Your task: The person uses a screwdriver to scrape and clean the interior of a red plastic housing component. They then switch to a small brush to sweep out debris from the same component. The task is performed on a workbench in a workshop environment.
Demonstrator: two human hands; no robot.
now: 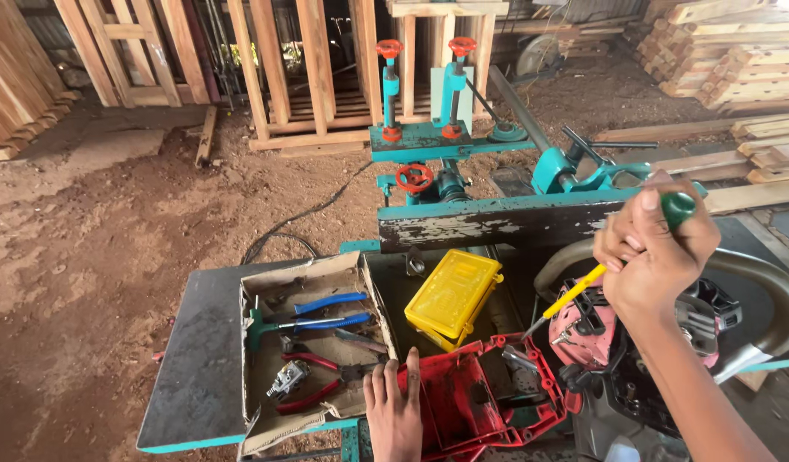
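— How did the person stand with that screwdriver [608, 261]?

— The right hand [655, 257] had its grip pinched tight round the green handle, up by the teal machine [463, 145]; the yellow shaft slanted down and left, its tip at the pink engine [587, 329] of the opened saw on the table [198, 359].

— And the left hand [394, 415]?

— It lay flat, fingers spread and holding nothing, against the edge of the red cover [476, 398], just beside the cardboard tray [266, 295] of pliers.

— What looked risky?

— The shaft met the engine at a slant. If the tip was not seated square, it could likely have jumped out, scarred the screw head or skidded towards the left hand lower down.

— Anything else?

— The red cover seemed to lie loose. Leaning on it might have tipped it and jolted the saw under the tool. A freed screw could also have rolled off the table into the dirt floor [86, 248], hard to find there. The yellow box [453, 295] stood nearby.
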